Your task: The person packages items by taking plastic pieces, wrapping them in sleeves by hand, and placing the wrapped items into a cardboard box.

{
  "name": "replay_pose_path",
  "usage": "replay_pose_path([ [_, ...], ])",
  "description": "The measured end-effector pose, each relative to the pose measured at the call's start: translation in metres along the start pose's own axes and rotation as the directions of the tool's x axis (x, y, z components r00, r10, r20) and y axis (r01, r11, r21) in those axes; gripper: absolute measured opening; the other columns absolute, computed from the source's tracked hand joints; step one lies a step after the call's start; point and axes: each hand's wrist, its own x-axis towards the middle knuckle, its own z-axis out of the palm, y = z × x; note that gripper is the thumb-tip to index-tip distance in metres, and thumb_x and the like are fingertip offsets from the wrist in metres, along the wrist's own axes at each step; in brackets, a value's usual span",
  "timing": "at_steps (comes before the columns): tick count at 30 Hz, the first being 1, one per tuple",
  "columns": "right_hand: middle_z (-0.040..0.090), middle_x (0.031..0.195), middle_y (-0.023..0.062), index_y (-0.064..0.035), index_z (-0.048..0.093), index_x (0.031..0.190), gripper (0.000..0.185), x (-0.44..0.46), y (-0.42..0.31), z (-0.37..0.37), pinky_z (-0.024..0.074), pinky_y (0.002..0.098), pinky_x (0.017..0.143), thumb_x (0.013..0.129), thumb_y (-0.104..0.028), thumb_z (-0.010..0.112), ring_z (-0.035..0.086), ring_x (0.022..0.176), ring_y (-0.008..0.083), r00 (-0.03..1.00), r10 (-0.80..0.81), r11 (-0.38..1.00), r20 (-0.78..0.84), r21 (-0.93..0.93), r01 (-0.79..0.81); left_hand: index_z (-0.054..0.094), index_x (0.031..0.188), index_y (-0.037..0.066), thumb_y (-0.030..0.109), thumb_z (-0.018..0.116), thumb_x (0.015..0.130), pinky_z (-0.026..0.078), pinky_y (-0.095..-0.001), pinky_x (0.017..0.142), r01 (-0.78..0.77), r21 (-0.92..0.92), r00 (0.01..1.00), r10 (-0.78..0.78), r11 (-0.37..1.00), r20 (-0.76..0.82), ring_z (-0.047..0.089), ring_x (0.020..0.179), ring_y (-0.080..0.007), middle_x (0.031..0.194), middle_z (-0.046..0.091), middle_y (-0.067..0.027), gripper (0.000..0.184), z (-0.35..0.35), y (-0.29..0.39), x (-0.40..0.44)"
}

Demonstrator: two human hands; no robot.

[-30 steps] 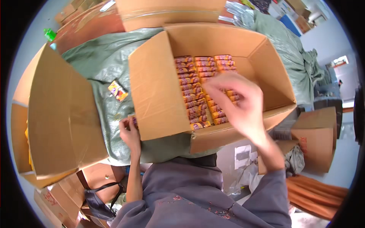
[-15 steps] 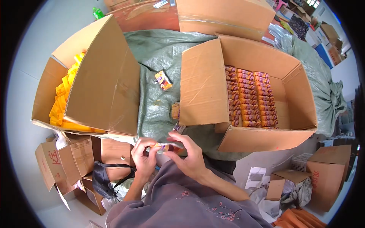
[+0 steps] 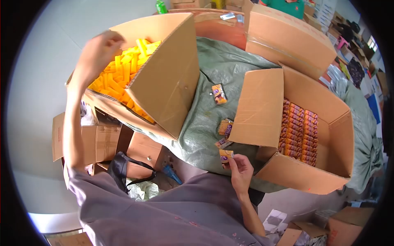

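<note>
My right hand (image 3: pixel 241 174) pinches a small orange-and-purple printed packet (image 3: pixel 226 157) between thumb and fingers, in front of the green sheet. My left hand (image 3: pixel 102 51) is raised over the left cardboard box (image 3: pixel 168 74), above a heap of yellow flat pieces (image 3: pixel 121 74). Its fingers are bent and slightly blurred, and whether they hold anything I cannot tell. Close beyond the held packet lie more small printed packets (image 3: pixel 225 128), partly under a box flap. Another printed packet (image 3: pixel 219 94) lies alone on the green sheet (image 3: pixel 217 61).
The right cardboard box (image 3: pixel 262 106) holds rows of orange-and-purple packs (image 3: pixel 297 131). Behind it stands a closed carton (image 3: pixel 289 37). A green bottle (image 3: pixel 161 6) is at the back. Below left are a black bag (image 3: pixel 123 168) and open cartons. A person in a green top (image 3: pixel 287 7) is at the far back.
Both hands were together on a packet in front of me. My left hand has let go and moved up to the left box; my right hand keeps the packet. The view has turned left.
</note>
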Motion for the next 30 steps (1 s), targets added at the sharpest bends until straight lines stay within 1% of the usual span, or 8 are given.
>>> replay_pose_path([
  [3, 0.065, 0.090, 0.0065, 0.0022, 0.064, 0.095, 0.007, -0.005, 0.000, 0.003, 0.0537, 0.0236, 0.067, 0.092, -0.002, 0.059, 0.063, 0.080, 0.0103, 1.000, 0.019, 0.998, 0.003, -0.059, -0.018, 0.066, 0.105, 0.001, 0.030, 0.059, 0.088, 0.053, -0.0327, 0.065, -0.201, 0.140, 0.700, 0.042, 0.970, 0.713, 0.066, 0.079, -0.0225, 0.097, 0.069, -0.0138, 0.034, 0.053, -0.065, 0.069],
  [6, 0.065, 0.089, 0.0058, 0.0018, 0.066, 0.095, 0.008, -0.012, 0.003, 0.003, 0.0533, 0.0228, 0.067, 0.091, -0.001, 0.061, 0.063, 0.081, 0.0099, 0.999, 0.027, 0.993, 0.018, -0.114, -0.025, 0.061, 0.118, 0.003, 0.029, 0.058, 0.089, 0.059, -0.0325, 0.070, 0.154, 0.297, 0.321, -0.332, 0.942, 0.887, 0.066, 0.085, -0.0197, 0.107, 0.067, -0.0102, 0.039, 0.138, -0.117, 0.062],
  [15, 0.064, 0.088, 0.0078, 0.0048, 0.066, 0.091, 0.006, -0.016, -0.002, -0.003, 0.0565, 0.0252, 0.059, 0.088, 0.002, 0.062, 0.066, 0.073, 0.0146, 1.000, 0.004, 1.000, 0.014, -0.028, -0.003, 0.068, 0.097, 0.002, 0.018, 0.075, 0.069, 0.057, -0.0381, 0.059, -0.241, -0.020, 0.624, 0.170, 0.970, 0.762, 0.068, 0.072, -0.0262, 0.086, 0.070, -0.0145, 0.032, 0.250, -0.296, 0.096],
  [20, 0.061, 0.085, 0.0076, 0.0053, 0.066, 0.091, 0.007, -0.023, -0.021, -0.014, 0.0504, 0.0218, 0.050, 0.090, 0.003, 0.059, 0.063, 0.067, 0.0116, 1.000, -0.013, 1.000, -0.023, -0.028, 0.012, 0.061, 0.106, 0.004, 0.016, 0.064, 0.082, 0.052, -0.0299, 0.060, 0.279, -0.200, 0.942, -0.227, 0.939, 0.248, 0.066, 0.082, -0.0202, 0.094, 0.066, -0.0122, 0.027, 0.055, -0.067, 0.063],
  [21, 0.060, 0.085, 0.0075, 0.0058, 0.065, 0.092, 0.008, -0.026, -0.026, -0.017, 0.0493, 0.0213, 0.049, 0.090, 0.004, 0.058, 0.062, 0.065, 0.0111, 1.000, 0.011, 1.000, -0.024, -0.018, -0.011, 0.060, 0.113, 0.004, 0.016, 0.063, 0.086, 0.051, -0.0267, 0.069, -0.031, -0.130, 0.999, 0.028, 0.991, -0.021, 0.065, 0.087, -0.0174, 0.102, 0.067, -0.0112, 0.029, 0.050, -0.113, 0.077],
  [24, 0.061, 0.085, 0.0078, 0.0036, 0.069, 0.093, 0.012, -0.028, -0.032, -0.023, 0.0411, 0.0197, 0.046, 0.090, 0.004, 0.058, 0.057, 0.060, 0.0083, 0.986, -0.155, 0.984, -0.065, -0.101, 0.148, 0.057, 0.124, 0.003, 0.016, 0.060, 0.093, 0.052, -0.0294, 0.081, -0.094, -0.401, 0.845, -0.140, 0.911, -0.516, 0.064, 0.097, -0.0192, 0.112, 0.065, -0.0139, 0.033, 0.002, 0.035, -0.021],
  [27, 0.062, 0.087, 0.0086, 0.0034, 0.069, 0.095, 0.013, -0.028, -0.038, -0.029, 0.0417, 0.0198, 0.046, 0.090, 0.005, 0.057, 0.056, 0.060, 0.0080, 0.960, -0.263, 0.944, -0.095, -0.230, 0.236, 0.057, 0.114, 0.001, 0.010, 0.069, 0.084, 0.054, -0.0382, 0.080, -0.406, -0.630, 0.854, 0.029, 0.662, -0.519, 0.064, 0.094, -0.0237, 0.104, 0.064, -0.0169, 0.034, 0.046, 0.118, -0.109],
  [30, 0.063, 0.089, 0.0075, 0.0021, 0.070, 0.097, 0.015, -0.021, -0.039, -0.030, 0.0412, 0.0193, 0.047, 0.091, 0.004, 0.056, 0.056, 0.060, 0.0073, 0.952, -0.298, 0.905, -0.070, -0.337, 0.259, 0.056, 0.115, 0.002, -0.006, 0.074, 0.074, 0.055, -0.0347, 0.085, -0.187, -0.912, 0.982, 0.083, 0.367, -0.168, 0.063, 0.102, -0.0224, 0.112, 0.061, -0.0145, 0.046, 0.114, 0.174, -0.147],
])
